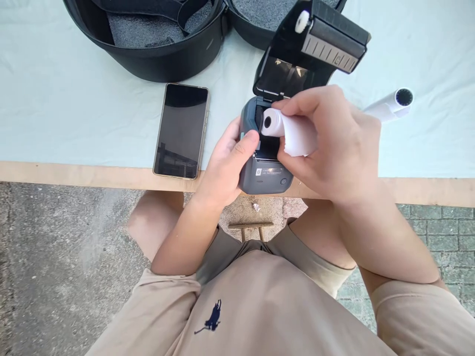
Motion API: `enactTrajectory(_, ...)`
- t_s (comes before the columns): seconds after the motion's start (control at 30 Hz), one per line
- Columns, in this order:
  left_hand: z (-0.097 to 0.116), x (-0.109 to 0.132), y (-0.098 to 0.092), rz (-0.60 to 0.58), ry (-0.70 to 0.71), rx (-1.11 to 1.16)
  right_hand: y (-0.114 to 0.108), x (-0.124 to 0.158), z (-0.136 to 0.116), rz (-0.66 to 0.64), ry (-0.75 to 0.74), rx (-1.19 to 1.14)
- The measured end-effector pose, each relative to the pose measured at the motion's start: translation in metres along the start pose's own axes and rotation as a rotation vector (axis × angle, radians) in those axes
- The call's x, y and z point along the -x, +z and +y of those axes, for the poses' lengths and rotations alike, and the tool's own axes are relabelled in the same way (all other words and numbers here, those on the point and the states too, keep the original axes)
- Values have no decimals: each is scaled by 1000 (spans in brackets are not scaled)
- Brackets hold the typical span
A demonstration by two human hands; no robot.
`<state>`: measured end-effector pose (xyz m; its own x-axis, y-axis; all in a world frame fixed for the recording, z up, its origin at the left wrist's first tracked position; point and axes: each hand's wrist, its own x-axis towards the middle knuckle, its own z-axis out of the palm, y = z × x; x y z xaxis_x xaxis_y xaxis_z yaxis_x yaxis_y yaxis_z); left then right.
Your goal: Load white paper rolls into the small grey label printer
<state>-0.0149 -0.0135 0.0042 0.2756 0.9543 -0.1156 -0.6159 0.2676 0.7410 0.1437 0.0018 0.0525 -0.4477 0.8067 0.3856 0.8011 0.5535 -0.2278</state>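
A dark grey portable label printer [265, 184] has its black lid [293, 74] swung up and back. My left hand [230, 163] is closed around the printer's left side, thumb on the rim of the paper bay. In my right hand [334, 143] is a white paper roll [300, 134], pinched between thumb and fingers. The roll's left end, with a dark core hole, lies at the mouth of the open bay, and a loose paper flap hangs toward me. How deep the roll sits in the bay is partly hidden by my fingers.
Left of the printer lies a smartphone [181, 131] with a dark screen. An open black zip case [159, 59] with grey foam stands at the back. Another white roll [393, 104] lies beyond my right hand. A wooden table edge [74, 175] runs in front of me.
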Motion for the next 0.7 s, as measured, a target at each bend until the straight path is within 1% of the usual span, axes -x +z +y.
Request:
enactTrajectory(0.1, -2, -2, -1, 0, 2, -42, 2, -3, -1, -3, -2, -30)
enactTrajectory(0.2, -2, -3, -1, 7, 1, -62, 4, -6, 0, 9, -28, -5)
enactTrajectory(0.37, -2, -2, -2, -2, -2, -64, 5, -4, 5, 20, -70, -5)
enactTrajectory(0.47, -2, -3, -2, -5, 8, -44, 4, 0, 4, 88, -99, -71)
enactTrajectory(0.57, -2, -3, -4, -8, -4, 17, 4, 5, 1, 133, -173, -160)
enactTrajectory(0.63, -1, -3, -5, -22, -8, 42, 5, 7, -1, 134, -224, -200)
enactTrajectory(0.7, -1, -3, -6, -14, -2, -4, 7, 9, 0, 108, -260, -247)
